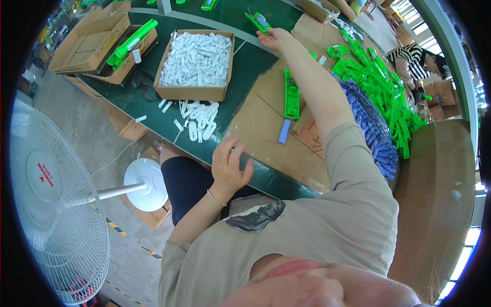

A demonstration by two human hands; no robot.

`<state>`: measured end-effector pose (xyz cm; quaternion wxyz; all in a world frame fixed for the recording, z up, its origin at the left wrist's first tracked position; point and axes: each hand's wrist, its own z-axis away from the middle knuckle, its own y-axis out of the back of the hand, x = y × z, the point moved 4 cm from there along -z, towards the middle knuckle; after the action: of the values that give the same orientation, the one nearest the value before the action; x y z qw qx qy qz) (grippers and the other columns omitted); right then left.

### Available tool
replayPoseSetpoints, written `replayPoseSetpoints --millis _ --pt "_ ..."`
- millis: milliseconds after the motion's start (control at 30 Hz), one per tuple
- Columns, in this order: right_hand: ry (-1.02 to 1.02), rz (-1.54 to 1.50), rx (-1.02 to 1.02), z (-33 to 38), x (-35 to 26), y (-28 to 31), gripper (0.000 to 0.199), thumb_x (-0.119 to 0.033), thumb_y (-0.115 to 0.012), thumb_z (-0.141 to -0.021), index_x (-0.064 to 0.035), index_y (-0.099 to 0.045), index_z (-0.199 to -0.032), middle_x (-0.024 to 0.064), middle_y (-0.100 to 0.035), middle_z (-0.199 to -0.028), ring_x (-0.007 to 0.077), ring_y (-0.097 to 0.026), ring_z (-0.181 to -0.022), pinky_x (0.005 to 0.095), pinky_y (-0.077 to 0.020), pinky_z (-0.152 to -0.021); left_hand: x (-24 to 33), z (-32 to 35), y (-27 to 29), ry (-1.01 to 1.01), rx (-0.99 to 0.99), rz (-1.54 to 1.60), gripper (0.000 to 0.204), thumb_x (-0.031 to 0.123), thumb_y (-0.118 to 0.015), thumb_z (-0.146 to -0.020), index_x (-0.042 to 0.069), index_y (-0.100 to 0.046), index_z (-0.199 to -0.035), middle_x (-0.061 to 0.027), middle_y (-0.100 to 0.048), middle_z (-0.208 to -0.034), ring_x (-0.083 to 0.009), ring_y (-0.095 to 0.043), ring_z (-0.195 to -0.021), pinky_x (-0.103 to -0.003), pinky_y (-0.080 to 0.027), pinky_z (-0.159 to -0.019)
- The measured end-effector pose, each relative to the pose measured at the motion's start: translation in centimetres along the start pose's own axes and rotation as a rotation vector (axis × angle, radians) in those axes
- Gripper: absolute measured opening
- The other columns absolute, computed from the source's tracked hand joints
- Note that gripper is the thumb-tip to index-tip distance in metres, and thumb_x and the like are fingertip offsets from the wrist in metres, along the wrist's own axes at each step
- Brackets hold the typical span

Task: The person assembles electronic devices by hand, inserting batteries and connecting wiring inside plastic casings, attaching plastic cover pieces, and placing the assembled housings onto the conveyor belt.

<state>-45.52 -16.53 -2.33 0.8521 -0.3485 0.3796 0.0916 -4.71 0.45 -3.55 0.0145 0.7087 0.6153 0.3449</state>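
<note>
Stretched far across the table, my right hand [274, 40] grips the near end of a green plastic shell [259, 21], which has a blue piece and thin wires in it. My left hand [230, 166] hovers at the table's near edge with fingers apart and nothing in it. Beyond the left hand lies a loose heap of small white plastic parts [199, 118]. Another green shell [291, 95] rests on the cardboard sheet [255, 120] under my right forearm. Close to its near end is a flat blue bar [284, 131].
A carton of white parts [192, 93] stands on the green table. Left of it are open cartons [97, 43]. Green shells [373, 77] pile up at right beside stacked blue pieces [371, 125]. A fan [53, 189] stands at left. Another person [414, 59] works far right.
</note>
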Motion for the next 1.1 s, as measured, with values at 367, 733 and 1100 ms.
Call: replayPoseSetpoints --millis 367,733,1100 --pt "0.769 2.092 0.352 4.2 -11.3 3.6 0.050 -0.048 -0.062 -0.081 -0.0034 -0.066 -0.103 0.0170 -0.066 -0.104 0.0299 -0.064 -0.091 0.0403 -0.0507 -0.078 1.3 1.1 -1.0 -0.013 0.023 0.011 0.030 0.007 -0.062 -0.065 0.005 -0.062 -0.096 -0.0099 -0.059 -0.097 -0.0294 -0.058 -0.090 -0.038 -0.046 -0.079" --pt "0.838 1.624 0.007 15.2 -8.8 6.5 0.047 -0.029 -0.068 -0.079 -0.0036 -0.060 -0.118 0.0160 -0.066 -0.107 0.0273 -0.064 -0.094 0.0348 -0.0504 -0.082 1.5 0.6 -0.9 0.038 0.055 0.020 0.029 0.004 -0.062 -0.066 0.008 -0.062 -0.095 -0.0073 -0.059 -0.097 -0.0271 -0.058 -0.089 -0.037 -0.046 -0.076" --pt "0.103 0.130 -1.142 34.5 7.4 1.0 0.067 -0.044 -0.058 -0.081 0.0049 -0.045 -0.125 0.0237 -0.059 -0.107 0.0356 -0.062 -0.097 0.0476 -0.0525 -0.082 3.5 -5.2 5.1 0.253 0.149 0.670 0.067 0.044 -0.038 -0.096 -0.004 -0.027 -0.142 -0.0189 -0.048 -0.132 -0.0262 -0.046 -0.121 -0.039 -0.031 -0.102"
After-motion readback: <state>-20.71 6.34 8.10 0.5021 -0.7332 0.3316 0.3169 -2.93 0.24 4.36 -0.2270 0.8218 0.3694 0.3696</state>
